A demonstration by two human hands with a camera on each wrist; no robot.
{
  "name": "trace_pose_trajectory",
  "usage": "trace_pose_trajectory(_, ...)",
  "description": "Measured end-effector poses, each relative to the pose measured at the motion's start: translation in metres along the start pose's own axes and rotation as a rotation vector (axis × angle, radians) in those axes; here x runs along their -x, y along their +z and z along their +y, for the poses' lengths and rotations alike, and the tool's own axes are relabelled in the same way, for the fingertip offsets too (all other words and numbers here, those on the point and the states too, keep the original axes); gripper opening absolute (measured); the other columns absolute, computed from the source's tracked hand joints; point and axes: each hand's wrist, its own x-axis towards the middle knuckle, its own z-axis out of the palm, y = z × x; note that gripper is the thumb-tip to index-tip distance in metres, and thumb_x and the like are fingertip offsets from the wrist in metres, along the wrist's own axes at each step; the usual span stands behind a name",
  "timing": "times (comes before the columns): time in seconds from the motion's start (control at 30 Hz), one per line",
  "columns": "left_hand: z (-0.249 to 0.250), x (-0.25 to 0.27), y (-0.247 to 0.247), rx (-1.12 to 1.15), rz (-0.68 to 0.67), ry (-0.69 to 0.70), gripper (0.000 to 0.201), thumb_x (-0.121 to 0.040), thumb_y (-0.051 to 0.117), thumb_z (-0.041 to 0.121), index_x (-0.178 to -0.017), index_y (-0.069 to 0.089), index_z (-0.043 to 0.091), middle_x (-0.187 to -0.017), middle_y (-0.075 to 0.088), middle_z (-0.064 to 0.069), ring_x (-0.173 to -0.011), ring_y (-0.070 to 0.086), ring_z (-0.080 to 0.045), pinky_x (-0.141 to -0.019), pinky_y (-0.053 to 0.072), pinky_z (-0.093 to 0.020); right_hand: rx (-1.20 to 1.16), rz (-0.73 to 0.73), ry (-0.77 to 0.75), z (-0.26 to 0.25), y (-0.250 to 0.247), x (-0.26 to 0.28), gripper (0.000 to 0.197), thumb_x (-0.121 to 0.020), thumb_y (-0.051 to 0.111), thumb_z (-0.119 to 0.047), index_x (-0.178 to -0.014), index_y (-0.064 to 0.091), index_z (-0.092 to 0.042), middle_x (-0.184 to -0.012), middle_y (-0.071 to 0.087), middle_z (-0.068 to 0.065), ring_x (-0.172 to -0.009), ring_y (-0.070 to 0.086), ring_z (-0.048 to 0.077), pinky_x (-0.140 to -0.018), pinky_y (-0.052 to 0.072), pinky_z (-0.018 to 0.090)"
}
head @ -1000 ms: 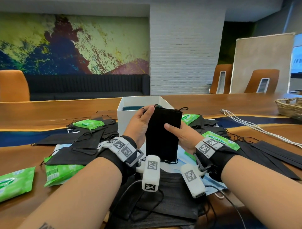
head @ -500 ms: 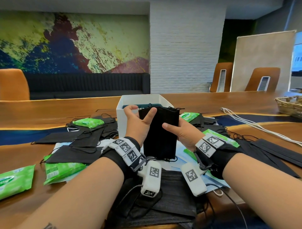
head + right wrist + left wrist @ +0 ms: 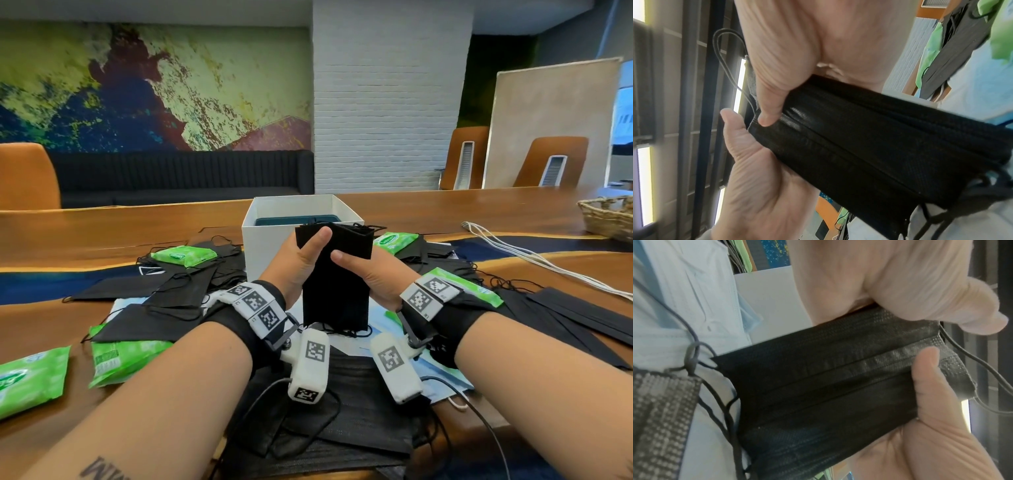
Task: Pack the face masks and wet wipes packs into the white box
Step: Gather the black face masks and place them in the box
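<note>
Room's evenly lit and soft, head view bends at the edges, both wrist views look pretty smeary.

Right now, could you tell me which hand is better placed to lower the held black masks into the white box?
Left, probably. The left hand grips the stack of black masks near its top, by the white box; the right hand holds it lower.

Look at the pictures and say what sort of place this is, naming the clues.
Probably an office meeting room or lounge: a long wooden table, high-backed orange chairs along it, a dark sofa under a large abstract mural.
</note>
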Motion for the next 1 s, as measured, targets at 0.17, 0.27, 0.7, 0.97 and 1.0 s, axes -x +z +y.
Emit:
trace_pose_trajectory(0.17,-0.005,0.001,-0.005,-0.129,-0.027,-0.117,0.044,-0.078,0.074,0.035,-0.118,0.061,0.021,-0.116,0.068,-0.005,-0.111,0.063,-0.019,-0.094,0.049,-0.031,0.043,0.034,-0.017,0.000,-0.006,0.001,0.057,-0.078,0.065,-0.034,-0.129,0.054,-0.011,-0.123,0.063,0.012,-0.117,0.059,0.025,-0.103,0.044,0.041)
trace_pose_trajectory(0.27,-0.006,0.004,-0.006,-0.186,-0.063,-0.210,0.024,-0.088,0.062,0.032,-0.110,0.061,0.025,-0.113,0.068,-0.003,-0.106,0.063,-0.015,-0.086,0.048,-0.023,0.011,0.094,0.003,-0.005,-0.011,-0.001,0.056,-0.078,0.064,-0.029,-0.127,0.053,-0.005,-0.119,0.064,0.017,-0.110,0.062,0.028,-0.096,0.050,0.037)
trace_pose_trajectory(0.7,0.001,-0.004,0.000,-0.217,0.034,-0.170,0.032,-0.082,0.072,0.009,-0.112,0.063,0.014,-0.108,0.070,-0.009,-0.098,0.067,-0.019,-0.079,0.053,-0.024,1.100,0.166,-0.262,-0.066,-0.009,0.007,0.032,-0.089,0.062,-0.021,-0.120,0.058,-0.025,-0.106,0.064,-0.008,-0.098,0.058,0.009,-0.086,0.045,0.022)
trace_pose_trajectory(0.97,0.018,-0.003,-0.011,-0.408,-0.076,-0.146,0.023,-0.086,0.069,0.019,-0.105,0.061,0.026,-0.106,0.070,0.000,-0.102,0.066,-0.015,-0.091,0.051,-0.031,1.124,0.143,-0.115,-0.075,-0.012,0.015,0.012,-0.097,0.050,-0.020,-0.101,0.061,-0.020,-0.072,0.060,-0.011,-0.061,0.056,0.003,-0.057,0.042,0.017)
trace_pose_trajectory(1.0,0.019,-0.002,-0.014,-0.413,-0.086,-0.145,0.022,-0.086,0.069,0.017,-0.105,0.061,0.024,-0.106,0.070,-0.001,-0.102,0.066,-0.015,-0.092,0.051,-0.031,1.071,0.152,-0.093,-0.077,-0.014,0.016,0.011,-0.097,0.049,-0.020,-0.096,0.060,-0.020,-0.061,0.057,-0.013,-0.049,0.053,0.001,-0.049,0.041,0.013)
